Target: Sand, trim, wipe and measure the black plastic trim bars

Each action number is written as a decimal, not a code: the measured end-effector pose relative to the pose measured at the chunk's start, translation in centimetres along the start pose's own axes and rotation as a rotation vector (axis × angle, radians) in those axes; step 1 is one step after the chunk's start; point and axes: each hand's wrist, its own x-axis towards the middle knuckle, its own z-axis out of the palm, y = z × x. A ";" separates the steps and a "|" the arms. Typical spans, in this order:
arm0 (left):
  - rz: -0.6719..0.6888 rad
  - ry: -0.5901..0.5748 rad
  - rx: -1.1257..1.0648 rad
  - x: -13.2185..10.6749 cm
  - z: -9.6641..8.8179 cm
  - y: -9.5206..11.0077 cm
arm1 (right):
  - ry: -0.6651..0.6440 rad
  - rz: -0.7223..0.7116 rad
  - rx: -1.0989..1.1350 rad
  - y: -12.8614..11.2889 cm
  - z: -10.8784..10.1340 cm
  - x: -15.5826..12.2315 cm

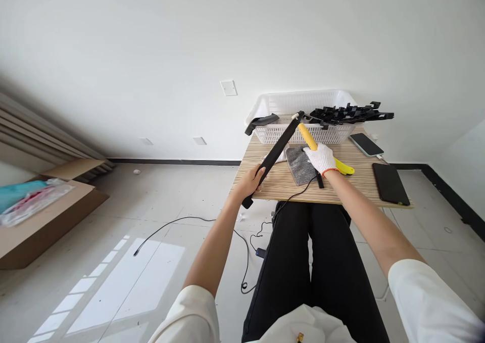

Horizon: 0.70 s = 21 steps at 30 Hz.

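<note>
My left hand (250,182), bare, is closed around the near end of a long, narrow black plastic strip (278,148), which slants up and away over the table. My right hand (322,159), in a white knitted glove with an orange cuff, grips a yellow-handled tool (307,136). The tool's pale tip reaches the strip's far end; its exact kind is unclear. Beside the glove, a yellow piece with a dark edge (344,167) sticks out, possibly a separate knife. A grey cloth (301,165) lies under and left of the gloved hand, near a thin black cord (299,194).
A white plastic basket (271,135) holds a dark curved piece (262,123) and several black plastic parts (343,114). Two phones, one (366,144) plugged in and one darker (390,183), lie right on the wooden table (359,189). Cables (189,217) trail across the floor; a cardboard box (49,222) stands left.
</note>
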 end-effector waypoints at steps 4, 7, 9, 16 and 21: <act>-0.011 0.007 -0.025 0.1 0.0 -0.1 | -0.022 0.004 0.008 0.3 -0.2 -0.1; -0.022 0.020 -0.038 0.0 -0.1 0.0 | -0.042 -0.020 0.002 0.3 -0.5 -0.2; -0.020 0.024 -0.036 0.0 -0.1 0.1 | -0.052 -0.021 -0.007 0.2 -0.6 -0.2; -0.011 0.035 -0.054 0.0 -0.2 0.2 | -0.100 -0.071 -0.068 -0.2 -0.5 -0.4; -0.021 0.036 -0.075 0.1 -0.2 0.1 | -0.157 -0.132 -0.127 -0.3 -0.4 -1.2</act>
